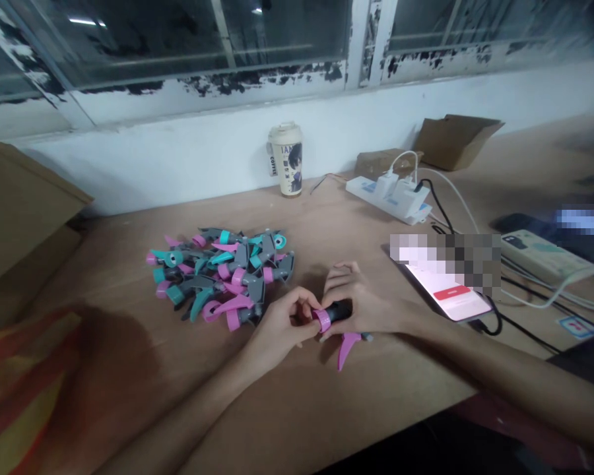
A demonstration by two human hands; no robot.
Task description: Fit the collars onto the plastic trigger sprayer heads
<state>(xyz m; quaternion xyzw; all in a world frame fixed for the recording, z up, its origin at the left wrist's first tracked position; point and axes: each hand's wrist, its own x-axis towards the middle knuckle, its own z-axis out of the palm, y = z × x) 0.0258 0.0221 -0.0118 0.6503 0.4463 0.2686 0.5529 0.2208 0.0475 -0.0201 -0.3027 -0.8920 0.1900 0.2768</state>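
Observation:
Between my hands is a trigger spray head point(338, 309) with a dark grey body, a pink collar and a pink trigger that points down toward the table. My right hand point(359, 300) is wrapped round its body. The fingers of my left hand point(290, 318) pinch at the pink collar; whether they hold a small part inside it is hidden. Left of my hands, a pile of spray heads point(237, 274) in grey, pink and teal lies on the wooden table point(297, 409).
A lidded coffee cup point(288, 161) stands by the wall. At right are a white power strip point(391, 198), a lit phone point(445, 290), another phone point(544, 254) and several cables. Cardboard point(24, 204) stands at left, and a cardboard box point(455, 142) at the back right.

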